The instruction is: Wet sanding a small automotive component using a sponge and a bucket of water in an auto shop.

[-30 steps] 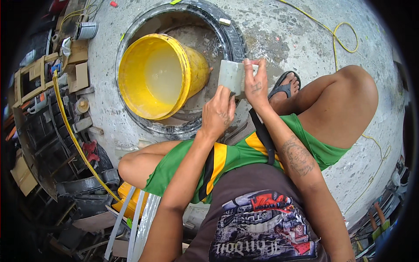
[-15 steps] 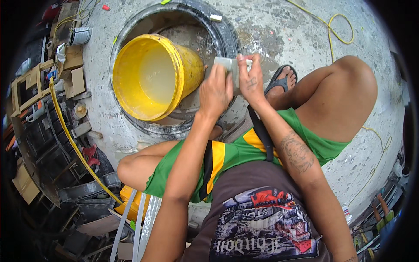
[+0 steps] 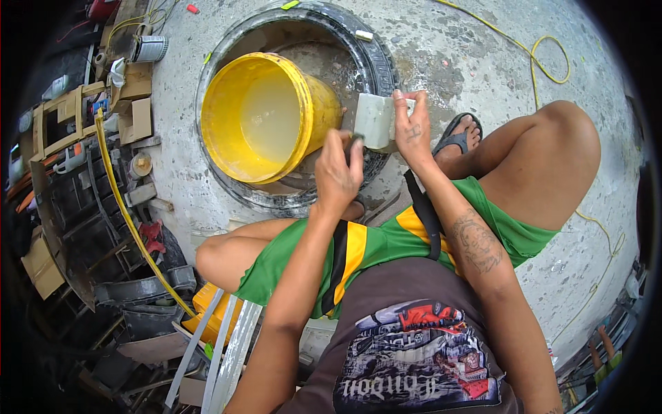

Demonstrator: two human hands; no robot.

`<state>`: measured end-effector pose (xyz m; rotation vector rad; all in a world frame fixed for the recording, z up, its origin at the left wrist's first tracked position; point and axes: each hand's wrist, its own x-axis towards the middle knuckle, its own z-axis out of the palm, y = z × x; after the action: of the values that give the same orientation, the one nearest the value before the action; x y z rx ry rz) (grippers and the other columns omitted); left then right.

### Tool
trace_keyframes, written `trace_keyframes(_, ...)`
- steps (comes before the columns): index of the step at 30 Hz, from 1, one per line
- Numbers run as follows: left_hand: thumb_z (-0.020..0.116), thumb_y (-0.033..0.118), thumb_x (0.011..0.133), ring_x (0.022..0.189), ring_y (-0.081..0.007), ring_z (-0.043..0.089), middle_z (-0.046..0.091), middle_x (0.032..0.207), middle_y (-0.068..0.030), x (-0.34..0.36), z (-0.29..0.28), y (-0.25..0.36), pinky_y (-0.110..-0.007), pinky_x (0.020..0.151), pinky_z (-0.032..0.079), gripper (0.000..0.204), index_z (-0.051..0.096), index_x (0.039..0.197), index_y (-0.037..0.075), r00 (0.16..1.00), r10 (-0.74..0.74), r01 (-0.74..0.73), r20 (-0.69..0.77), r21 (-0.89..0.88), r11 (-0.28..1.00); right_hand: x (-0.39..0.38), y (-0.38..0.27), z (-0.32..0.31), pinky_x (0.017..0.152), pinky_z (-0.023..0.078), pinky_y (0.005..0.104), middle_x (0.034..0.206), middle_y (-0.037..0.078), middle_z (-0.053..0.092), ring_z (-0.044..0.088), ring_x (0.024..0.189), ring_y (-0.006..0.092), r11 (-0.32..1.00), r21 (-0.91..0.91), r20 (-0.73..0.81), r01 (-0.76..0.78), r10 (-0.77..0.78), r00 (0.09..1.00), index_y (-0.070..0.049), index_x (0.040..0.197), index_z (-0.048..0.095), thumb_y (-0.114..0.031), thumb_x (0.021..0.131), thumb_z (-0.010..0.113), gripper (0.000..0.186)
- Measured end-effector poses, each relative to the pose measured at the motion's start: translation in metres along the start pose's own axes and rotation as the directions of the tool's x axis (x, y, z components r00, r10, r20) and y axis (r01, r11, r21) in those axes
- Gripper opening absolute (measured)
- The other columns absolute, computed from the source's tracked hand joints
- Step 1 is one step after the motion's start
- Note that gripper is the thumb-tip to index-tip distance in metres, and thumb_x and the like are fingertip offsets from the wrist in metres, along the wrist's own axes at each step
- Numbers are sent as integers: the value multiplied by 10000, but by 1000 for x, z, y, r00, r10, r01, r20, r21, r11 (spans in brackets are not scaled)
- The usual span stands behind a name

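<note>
My right hand [image 3: 414, 131] grips the right end of a pale grey-white, block-like piece [image 3: 373, 121], thumb and fingers closed on it. The piece has a smooth, wet-looking face. Below and left of it, apart from it, is my left hand [image 3: 337, 176], with thumb and fingers pinched on a small dark piece [image 3: 354, 141]. Most of that dark piece is hidden by the fingers, so I cannot tell its kind. Beside my left hand a yellow bucket [image 3: 322, 117] lies tilted toward the left, cloudy water inside. It rests within a black tyre [image 3: 381, 69].
A small whitish piece [image 3: 364, 35] lies on the tyre's rim. At the left are cardboard boxes [image 3: 140, 119], a can [image 3: 149, 48], a long yellow strip [image 3: 129, 217] and cluttered dark parts. Metal bars [image 3: 234, 352] stand by my left leg. A yellow cord [image 3: 549, 52] loops over the concrete floor.
My left hand has come down and away from the pale piece, baring its face and the small dark piece in the fingers. My right hand still holds the pale piece. The view has shifted slightly.
</note>
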<state>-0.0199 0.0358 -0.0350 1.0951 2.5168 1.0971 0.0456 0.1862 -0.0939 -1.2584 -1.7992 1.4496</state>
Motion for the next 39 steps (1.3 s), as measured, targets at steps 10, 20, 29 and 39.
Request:
trace_keyframes(10,642,66,935,858,-503,640,619,977,-243,22,26,-4,-551,679,513,210,549,1117,19,979,113,-123,168,50,991,-2,-4,2,892,475,482,997,299,625,627,962,450,998,57,6,-10,9,1000,47,1089,526,-392,1061,570,442)
trace_keyframes(20,642,94,939,775,-460,667,615,1028,-231,31,27,-7,-546,628,525,202,539,1097,21,963,185,-197,197,40,980,-4,4,2,882,490,449,973,260,652,654,934,377,1000,-25,1,2,-2,1000,15,1097,514,-419,1071,564,438)
trace_keyframes(29,661,93,930,763,-472,659,634,1000,-237,41,27,-17,-557,621,524,235,548,1123,22,960,214,-225,181,45,973,-8,-5,6,908,465,485,1032,301,611,620,991,441,998,55,22,-4,3,1000,33,1091,529,-370,1061,576,407)
trace_keyframes(39,657,80,925,772,-484,650,608,954,-234,46,25,-17,-550,645,533,195,536,1069,27,946,256,-268,200,33,963,-3,-3,4,941,444,503,1026,301,610,595,1019,452,999,44,10,-4,4,1000,40,1085,531,-363,1057,582,407)
